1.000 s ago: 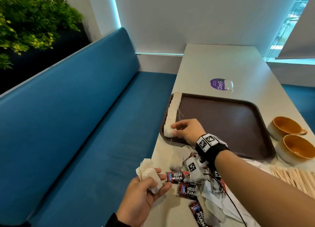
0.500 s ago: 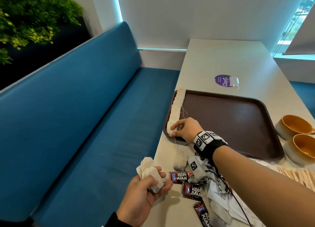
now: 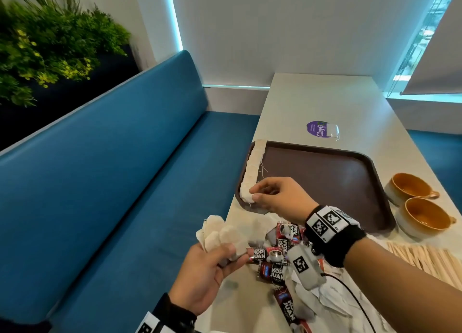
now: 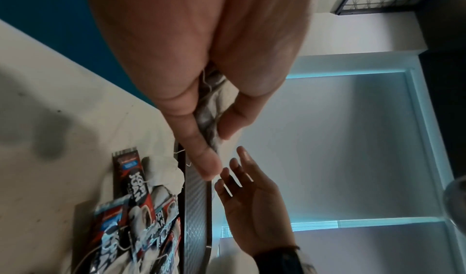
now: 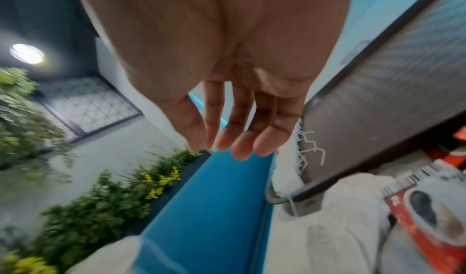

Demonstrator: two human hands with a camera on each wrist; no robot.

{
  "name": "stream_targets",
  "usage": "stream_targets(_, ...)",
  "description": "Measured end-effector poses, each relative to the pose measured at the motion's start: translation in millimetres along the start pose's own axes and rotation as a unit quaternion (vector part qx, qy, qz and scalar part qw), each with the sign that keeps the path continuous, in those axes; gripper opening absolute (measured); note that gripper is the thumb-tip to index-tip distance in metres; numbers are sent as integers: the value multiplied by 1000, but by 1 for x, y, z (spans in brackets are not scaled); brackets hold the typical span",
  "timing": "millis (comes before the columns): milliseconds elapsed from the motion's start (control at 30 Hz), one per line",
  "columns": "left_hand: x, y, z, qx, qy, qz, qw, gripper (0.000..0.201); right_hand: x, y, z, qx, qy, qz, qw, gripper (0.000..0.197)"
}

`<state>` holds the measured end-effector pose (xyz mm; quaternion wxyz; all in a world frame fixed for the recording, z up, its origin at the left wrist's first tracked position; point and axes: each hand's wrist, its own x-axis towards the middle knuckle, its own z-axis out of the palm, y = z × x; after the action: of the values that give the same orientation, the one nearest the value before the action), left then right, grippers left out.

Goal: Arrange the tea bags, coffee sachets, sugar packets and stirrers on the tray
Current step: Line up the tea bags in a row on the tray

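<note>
From the head view my left hand (image 3: 207, 265) clamps spare tea bags (image 3: 220, 235) beside the worktop's left edge, where they may slip off, the left wrist view shows that pinch, and the right wrist view shows my right hand's fingers (image 5: 242, 138) apart, empty, near the row of tea bags (image 3: 251, 175) along the tray's (image 3: 325, 172) left edge, which a careless brush could scatter.

place: café booth | cues: blue bench (image 3: 112, 182); tray (image 3: 325, 182); cups (image 3: 422, 215); wall plants (image 3: 50, 50)

Two orange cups (image 3: 415, 202) at right edge, side by side on bench (image 3: 325, 100). Purple sticker (image 3: 317, 129) centre frame. Blue sofa (image 3: 105, 172) at left. Green plants (image 3: 45, 50) upper left.
</note>
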<state>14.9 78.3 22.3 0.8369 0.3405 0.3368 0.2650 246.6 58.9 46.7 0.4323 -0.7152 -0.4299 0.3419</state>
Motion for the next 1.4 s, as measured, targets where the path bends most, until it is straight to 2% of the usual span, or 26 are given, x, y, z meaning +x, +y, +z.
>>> stream_targets(100,-3,-1,9,21,-6,9,1000,15,-45,-16,-5,39,-41,-21,998,11)
stream_targets(233,-10,-7,24,30,-23,8,999,28,-91,-7,-2,105,-40,1,994,18)
stream_targets(367,-15,-16,37,38,-43,8,998,23,-117,9,3,191,8,18,981,12)
stream_targets(500,-15,-25,42,39,-47,-2,998,20,-127,21,2,278,60,29,958,20)
stream_targets(600,-14,-29,46,42,-68,1,997,30,-129,24,-2,314,90,20,945,22)
stream_targets(733,-11,-34,54,68,-61,21,996,36,-134,22,-8,304,113,-21,946,22)
stream_targets(900,-3,-36,64,36,-42,29,998,35,-135,24,-10,274,111,-46,954,20)
stream_targets(1100,6,-37,70,30,-42,15,999,29,-133,29,-12,216,111,-32,969,21)
stream_targets(1233,10,-37,69,28,-42,4,999,15,-129,34,-14,217,115,-7,969,32)
stream_targets(1400,18,-40,61,26,-45,-9,999,21,-115,37,-16,202,108,-19,973,40)
